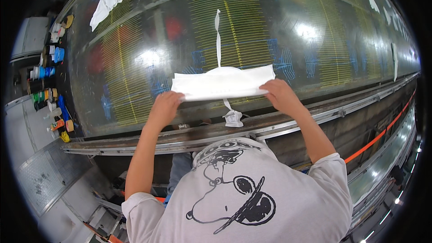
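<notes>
A white folded fabric piece (220,84) stretches sideways across the dark tabletop in front of me. My left hand (166,107) pinches its near left corner. At the near right corner my right hand (280,95) has its fingers closed on the same fabric. A narrow white strip (218,40) runs away from the fabric's far edge over the yellow ruled lines. From under the near edge hangs a short strip ending in a white tag with faint print (233,119), lying toward the table's near edge.
The long glossy table (173,54) carries yellow ruled lines and blue curved marks. Other white fabric pieces (106,10) lie farther off, left and right. Tape rolls and bottles (56,123) line the left end. A metal rail (288,130) borders the near side.
</notes>
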The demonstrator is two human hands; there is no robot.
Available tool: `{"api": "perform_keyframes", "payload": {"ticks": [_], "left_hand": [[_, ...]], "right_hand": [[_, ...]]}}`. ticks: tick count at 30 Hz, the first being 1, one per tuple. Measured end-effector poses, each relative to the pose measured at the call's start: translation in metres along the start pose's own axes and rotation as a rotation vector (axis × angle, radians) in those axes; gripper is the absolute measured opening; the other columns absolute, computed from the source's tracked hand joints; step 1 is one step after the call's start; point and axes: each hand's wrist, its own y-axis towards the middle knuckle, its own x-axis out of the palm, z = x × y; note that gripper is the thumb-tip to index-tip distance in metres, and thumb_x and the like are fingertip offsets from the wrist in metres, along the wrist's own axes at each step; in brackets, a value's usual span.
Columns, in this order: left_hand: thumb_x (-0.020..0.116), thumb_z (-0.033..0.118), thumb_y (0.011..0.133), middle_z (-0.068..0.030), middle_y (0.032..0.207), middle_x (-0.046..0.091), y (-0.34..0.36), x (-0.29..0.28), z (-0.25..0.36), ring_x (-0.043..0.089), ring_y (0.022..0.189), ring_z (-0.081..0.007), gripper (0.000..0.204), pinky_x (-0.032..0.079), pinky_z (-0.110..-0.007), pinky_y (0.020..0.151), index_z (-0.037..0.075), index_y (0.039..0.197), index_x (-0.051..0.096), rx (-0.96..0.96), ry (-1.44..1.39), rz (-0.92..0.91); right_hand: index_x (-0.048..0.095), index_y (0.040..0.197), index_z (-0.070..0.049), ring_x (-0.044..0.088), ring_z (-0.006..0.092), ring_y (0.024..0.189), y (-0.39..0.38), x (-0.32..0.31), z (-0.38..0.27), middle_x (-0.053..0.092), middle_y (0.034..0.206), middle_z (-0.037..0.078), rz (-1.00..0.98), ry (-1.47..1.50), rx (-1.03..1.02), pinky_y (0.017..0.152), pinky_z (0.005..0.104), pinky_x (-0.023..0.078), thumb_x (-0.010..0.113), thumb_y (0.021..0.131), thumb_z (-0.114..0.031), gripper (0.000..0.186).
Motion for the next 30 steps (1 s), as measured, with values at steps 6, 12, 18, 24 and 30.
{"api": "perform_keyframes", "payload": {"ticks": [6,12,18,24,30], "left_hand": [[0.066,0.021,0.096,-0.0175,0.112,0.070,0.059,-0.022,0.006,0.063,0.107,-0.0368,0.032,0.048,-0.047,0.094,0.005,0.124,0.066,-0.130,0.127,0.426],[0.071,0.039,0.093,-0.0130,0.079,0.072,0.038,0.058,0.103,0.069,0.071,-0.0311,0.038,0.055,-0.043,0.067,0.002,0.088,0.074,-0.249,-0.408,0.161],[0.073,0.045,0.089,-0.0145,0.071,0.070,0.045,0.116,0.125,0.069,0.070,-0.0339,0.043,0.054,-0.042,0.066,0.003,0.082,0.072,-0.498,-0.311,0.050],[0.064,0.021,0.096,-0.0113,0.074,0.068,0.026,0.130,0.108,0.069,0.071,-0.0231,0.022,0.053,-0.037,0.066,0.001,0.088,0.064,-0.497,-0.914,0.152],[0.061,0.016,0.099,-0.0035,0.076,0.064,-0.013,0.118,0.093,0.060,0.066,-0.0093,0.014,0.044,-0.024,0.057,0.004,0.105,0.058,-0.507,-1.468,0.185]], "right_hand": [[0.068,0.117,0.001,0.062,0.0366,0.111,0.060,-0.031,0.015,0.068,0.117,0.017,0.095,-0.072,0.189,0.096,0.0452,0.050,0.069,0.092,-0.017,0.030],[0.066,0.124,-0.004,0.060,0.0325,0.118,0.143,-0.018,0.014,0.067,0.118,0.015,0.081,-0.127,-0.112,0.100,0.0412,0.049,0.064,0.093,-0.009,0.032],[0.066,0.125,-0.010,0.056,0.0296,0.123,0.226,0.026,0.022,0.063,0.124,0.012,0.162,-0.516,-0.379,0.107,0.0439,0.044,0.065,0.086,0.001,0.041],[0.067,0.104,-0.005,0.065,0.0284,0.104,0.261,-0.001,0.006,0.068,0.110,0.009,0.123,-0.386,-0.395,0.093,0.0431,0.051,0.063,0.088,-0.003,0.017],[0.063,0.097,-0.002,0.062,0.0158,0.062,0.208,-0.013,-0.029,0.060,0.070,0.006,-0.110,0.504,0.210,0.058,0.0346,0.051,0.057,0.096,-0.015,0.015]]}}
